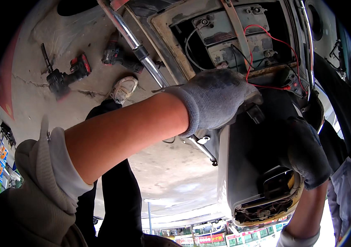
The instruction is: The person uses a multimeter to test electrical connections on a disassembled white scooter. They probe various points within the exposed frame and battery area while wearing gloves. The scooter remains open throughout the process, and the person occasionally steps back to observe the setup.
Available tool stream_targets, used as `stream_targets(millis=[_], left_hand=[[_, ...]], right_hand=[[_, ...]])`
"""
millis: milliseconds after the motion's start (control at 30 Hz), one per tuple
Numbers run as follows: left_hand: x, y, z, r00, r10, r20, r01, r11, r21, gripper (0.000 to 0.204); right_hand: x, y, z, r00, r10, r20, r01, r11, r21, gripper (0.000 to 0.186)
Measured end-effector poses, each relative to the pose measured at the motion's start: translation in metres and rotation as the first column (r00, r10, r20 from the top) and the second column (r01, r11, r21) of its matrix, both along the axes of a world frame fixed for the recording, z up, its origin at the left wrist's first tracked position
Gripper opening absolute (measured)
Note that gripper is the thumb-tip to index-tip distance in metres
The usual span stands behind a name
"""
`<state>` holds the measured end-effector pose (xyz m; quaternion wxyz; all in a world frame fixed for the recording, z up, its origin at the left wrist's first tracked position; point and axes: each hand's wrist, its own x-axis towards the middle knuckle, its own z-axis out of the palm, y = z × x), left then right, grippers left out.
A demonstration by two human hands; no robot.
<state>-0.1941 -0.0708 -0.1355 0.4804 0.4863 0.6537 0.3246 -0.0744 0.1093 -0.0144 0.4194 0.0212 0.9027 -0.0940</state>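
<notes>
My left hand (220, 96), in a grey knit glove with dark smudges, reaches across from the left. Its fingers curl over the edge of the vehicle, just below the battery compartment. A small black block (255, 113) shows beneath them; what they hold is hidden. My right hand (309, 154), in a darker glove, rests against the right side of a long black panel (249, 152); its fingers are mostly hidden. Grey batteries (229, 35) sit under a metal strap in the open compartment. A red wire (282, 40) loops from them towards a small black device (294, 83).
Two cordless power tools, one with a long bit (62, 80) and one darker (118, 55), lie on the concrete floor. Close by is a light shoe (124, 89). A chrome tube (131, 39) slants past the compartment. Exposed wiring (262, 212) fills the panel's lower opening.
</notes>
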Motion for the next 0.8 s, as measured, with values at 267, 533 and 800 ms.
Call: stream_targets(millis=[267,533,800], left_hand=[[0.003,0.007,0.004,0.996,0.067,0.064,-0.071,0.996,0.057,0.038],[0.017,0.020,0.008,0.997,0.042,0.067,-0.053,0.984,0.172,0.027],[0.045,0.021,-0.008,0.945,0.182,0.272,-0.263,0.917,0.301,0.010]], right_hand=[[-0.021,-0.022,0.027,0.953,-0.302,-0.016,0.303,0.952,0.032,0.016],[0.032,-0.048,0.024,0.911,0.125,-0.393,0.074,0.888,0.454,0.024],[0.054,-0.041,0.012,0.893,0.091,-0.441,0.084,0.928,0.363,0.027]])
